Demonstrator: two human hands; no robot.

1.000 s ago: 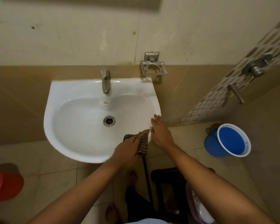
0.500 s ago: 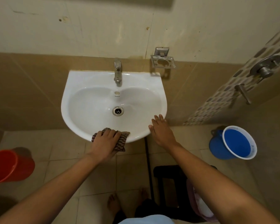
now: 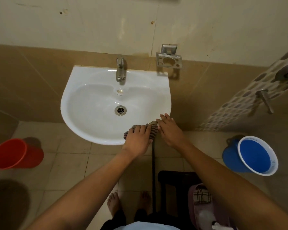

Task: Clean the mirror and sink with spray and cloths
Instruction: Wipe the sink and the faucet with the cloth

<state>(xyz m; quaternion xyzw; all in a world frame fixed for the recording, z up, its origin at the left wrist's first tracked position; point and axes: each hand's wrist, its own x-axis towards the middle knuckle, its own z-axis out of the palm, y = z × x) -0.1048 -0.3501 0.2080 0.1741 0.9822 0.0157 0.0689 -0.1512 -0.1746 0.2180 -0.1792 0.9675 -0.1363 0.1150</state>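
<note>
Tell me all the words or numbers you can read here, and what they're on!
None can be read.
Sink: a tiny dark mark sits below the overflow hole, too small to read.
Blue bucket: faint marks run along its white rim, too blurred to read.
Red bucket, faucet, soap holder and striped cloth: no writing visible.

Bathroom, likely home: sink, tap, buckets.
</note>
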